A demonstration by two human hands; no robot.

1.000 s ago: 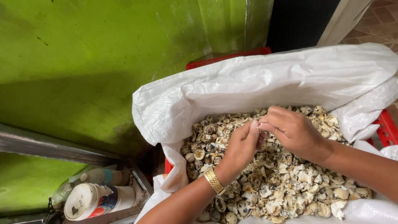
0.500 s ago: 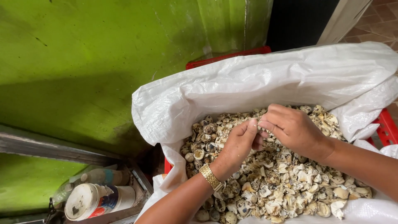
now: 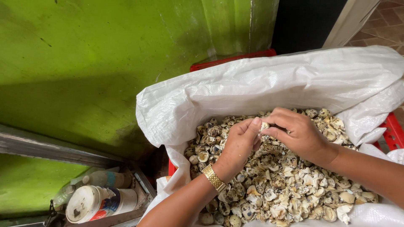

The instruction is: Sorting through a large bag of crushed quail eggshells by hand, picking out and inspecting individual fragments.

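Both hands work over a white woven sack of speckled shell fragments. The left hand and right hand pinch one small pale shell piece between their fingertips. Judged step: picking it apart; a light, steady pinch suits the brittle piece.

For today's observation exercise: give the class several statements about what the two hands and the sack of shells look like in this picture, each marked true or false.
1. Both hands meet over a white woven sack filled with speckled shells. True.
2. The left hand wears a gold bracelet at the wrist. True.
3. The right hand rests on the green wall. False: it is over the shells, touching the left hand's fingers.
4. The sack sits in a blue crate. False: the crate is red.
5. Together the fingers pinch a small pale piece. True.
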